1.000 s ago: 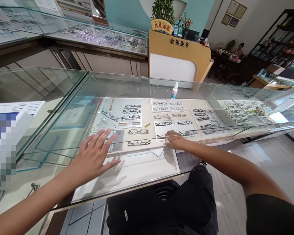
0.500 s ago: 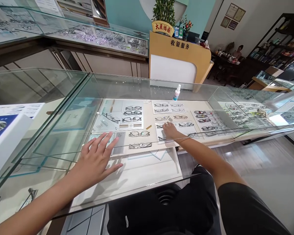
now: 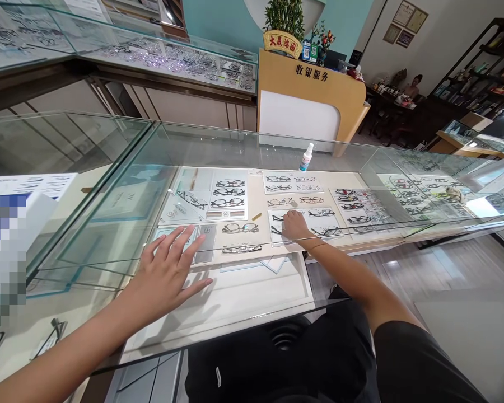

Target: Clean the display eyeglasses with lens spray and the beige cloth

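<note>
My left hand (image 3: 168,271) is spread, fingers apart, over the front of the glass display case; nothing is in it. My right hand (image 3: 295,225) reaches into the case, its fingers curled down over a white card (image 3: 304,228) that carries several eyeglasses. It covers the right ends of two dark-framed pairs of glasses (image 3: 277,218); what its fingertips hold, if anything, is hidden. Another pair of glasses (image 3: 321,212) lies just right of the hand. Between my hands rest clear-lensed glasses (image 3: 240,228) and a thin-framed pair (image 3: 242,248).
A white spray bottle (image 3: 306,157) stands at the back of the case. A small gold bar (image 3: 256,216) lies mid-shelf. Below the shelf, a white drawer (image 3: 252,296) is pulled out towards me. Glass edges run in front of both arms. A wooden counter (image 3: 311,84) stands beyond.
The fingers of my right hand have curled in more, and that hand has shifted slightly over the card. My left hand stays in place. The view has tilted a little.
</note>
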{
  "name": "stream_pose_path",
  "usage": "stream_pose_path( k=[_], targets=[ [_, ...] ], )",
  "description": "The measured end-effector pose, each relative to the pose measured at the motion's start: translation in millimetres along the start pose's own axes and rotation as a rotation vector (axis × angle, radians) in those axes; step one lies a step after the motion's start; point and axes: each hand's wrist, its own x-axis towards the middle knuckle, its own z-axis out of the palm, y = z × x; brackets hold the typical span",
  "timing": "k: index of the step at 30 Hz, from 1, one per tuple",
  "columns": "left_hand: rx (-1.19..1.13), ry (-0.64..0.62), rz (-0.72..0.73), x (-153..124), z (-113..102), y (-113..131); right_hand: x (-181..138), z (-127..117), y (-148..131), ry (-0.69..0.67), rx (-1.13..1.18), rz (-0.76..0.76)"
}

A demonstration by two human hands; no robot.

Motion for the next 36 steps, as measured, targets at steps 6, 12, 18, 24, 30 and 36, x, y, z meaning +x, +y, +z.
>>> stream_pose_path(
  k=[6,12,18,24,30,36],
  targets=[
    [0.002,-0.006,0.005,0.9,-1.7,1.1,1.2,3.5,5.4,-0.015,-0.003,0.001],
    [-0.007,0.008,0.009,0.1,1.4,-0.3,-1.7,-1.3,3.0,0.013,-0.018,-0.051],
    [0.003,0.000,0.018,0.9,-0.8,0.0,-10.0,-9.5,-1.2,0.034,-0.013,-0.066],
    [0.023,-0.036,0.005,2.0,-3.4,0.9,-15.3,-9.6,1.0,0.024,0.020,-0.050],
    [-0.036,0.002,0.008,1.5,-0.3,0.8,-27.2,-20.8,-7.4,-0.011,0.091,-0.058],
    [-0.017,-0.010,0.002,1.9,-3.2,3.2,-56.5,-59.0,-22.9,-0.178,0.212,-0.111]
  ],
)
